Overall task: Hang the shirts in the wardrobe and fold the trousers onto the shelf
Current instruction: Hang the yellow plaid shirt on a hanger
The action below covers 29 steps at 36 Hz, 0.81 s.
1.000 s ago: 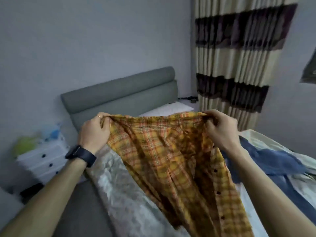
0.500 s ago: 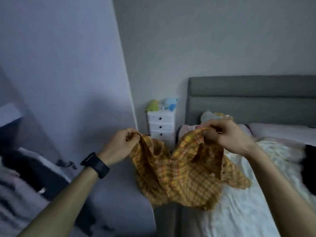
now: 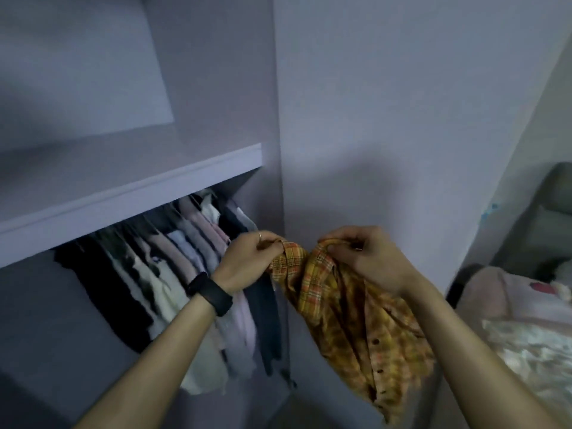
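A yellow and orange plaid shirt hangs bunched in front of me, its button placket trailing down to the lower right. My left hand, with a black watch on the wrist, pinches the collar's left part. My right hand grips the collar's right part, close beside the left. Both hands are level with the open wardrobe, just right of its hanging section. A pale shelf runs across the wardrobe above a row of several hung garments. No hanger shows in my hands.
The wardrobe's side panel stands straight ahead behind the shirt. At the right edge lies the bed with pale bedding, a pink pillow and a grey headboard. The hung clothes range from black through white to pink and dark blue.
My view has swung left from the bed to the wardrobe. The shirt came along in both hands, which have drawn close together, so the spread-out collar is now bunched.
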Available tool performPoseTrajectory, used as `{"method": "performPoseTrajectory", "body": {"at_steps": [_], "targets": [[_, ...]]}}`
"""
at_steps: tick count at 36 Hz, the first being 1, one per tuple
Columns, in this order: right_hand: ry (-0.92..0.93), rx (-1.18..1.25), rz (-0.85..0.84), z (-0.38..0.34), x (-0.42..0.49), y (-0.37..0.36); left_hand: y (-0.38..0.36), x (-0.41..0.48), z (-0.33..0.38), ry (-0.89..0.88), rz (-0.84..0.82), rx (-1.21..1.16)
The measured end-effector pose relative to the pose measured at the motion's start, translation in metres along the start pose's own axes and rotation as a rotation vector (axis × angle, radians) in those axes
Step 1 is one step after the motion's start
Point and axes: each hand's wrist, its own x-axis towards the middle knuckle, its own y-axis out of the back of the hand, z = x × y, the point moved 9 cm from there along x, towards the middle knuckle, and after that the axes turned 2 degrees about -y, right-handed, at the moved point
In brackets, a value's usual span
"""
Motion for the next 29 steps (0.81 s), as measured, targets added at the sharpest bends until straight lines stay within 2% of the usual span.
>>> {"method": "performPoseTrajectory", "body": {"at_steps": [3, 7, 9, 15, 21, 24, 29], "targets": [[0.049, 0.036, -0.041, -0.018, 0.026, -0.041, 0.043, -0.014, -0.026, 0.059, 0.112, -0.009], [0.099, 0.152, -0.061, -0.038, 0.055, -0.084, 0.113, -0.04, -0.066, 0.165, 0.423, -0.086], [0.159, 0.172, -0.099, -0.051, 0.069, -0.108, 0.137, -0.056, -0.08, 0.212, 0.528, -0.091], [0.326, 0.137, -0.303, -0.068, 0.091, -0.183, 0.148, -0.1, -0.102, 0.408, 0.588, 0.023], [0.304, 0.19, -0.575, -0.066, 0.083, -0.252, 0.151, -0.158, -0.108, 0.62, 0.712, 0.225], [0.302, 0.147, -0.623, -0.058, 0.076, -0.273, 0.152, -0.197, -0.112, 0.75, 0.783, 0.343], [0.288, 0.087, -0.563, -0.045, 0.071, -0.284, 0.163, -0.288, -0.123, 1.04, 0.926, 0.568]]}}
